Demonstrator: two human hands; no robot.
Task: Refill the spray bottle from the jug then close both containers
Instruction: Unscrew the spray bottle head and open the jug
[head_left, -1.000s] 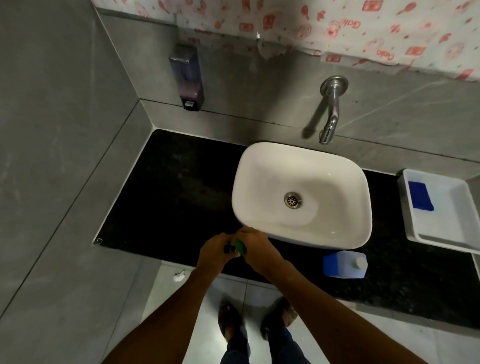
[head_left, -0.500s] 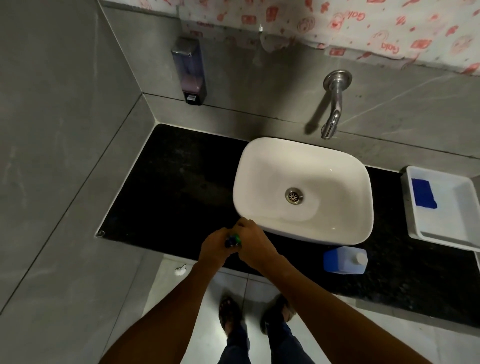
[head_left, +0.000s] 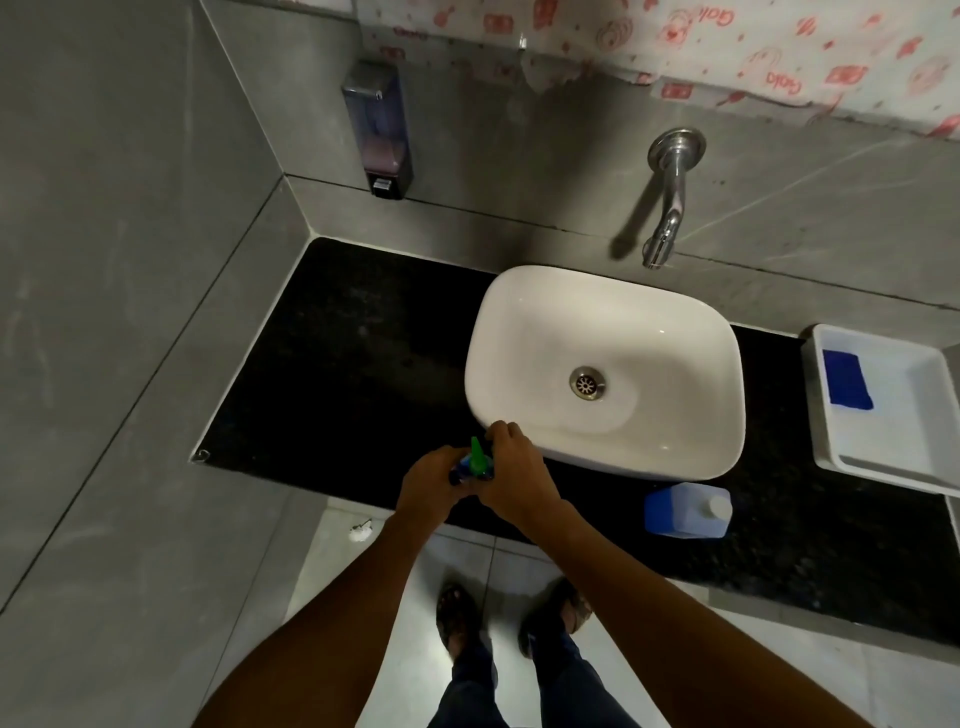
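The black counter (head_left: 332, 364) filled the middle of the frame, with the white sink (head_left: 519, 332) sitting on it right of centre and a tap (head_left: 670, 208) on the grey wall above. A white tray (head_left: 826, 447) holding a blue cloth (head_left: 845, 380) stood at the right edge, and a soap dispenser (head_left: 378, 130) hung in the upper left.

The jug (head_left: 680, 512) lay below the sink's lower right corner, near the counter's front edge, its white cap (head_left: 718, 507) apparently on. Half full of blue liquid, it would have felt weighty and sloshy, I judged; best gripped around the body with a full hand.

The spray bottle (head_left: 462, 470) was just below centre, in front of the sink's lower left corner, mostly hidden between my hands. My left hand (head_left: 428, 488) was wrapped around its body. My right hand (head_left: 511, 475) was curled close at the green spray head (head_left: 478, 457), fingers bent around the collar, seemingly twisting it; I could not tell whether it was loosening or tightening.

The bottle looked small, light, smooth plastic, likely slippery if wet, so holding the body firm while turning at the collar suited it.
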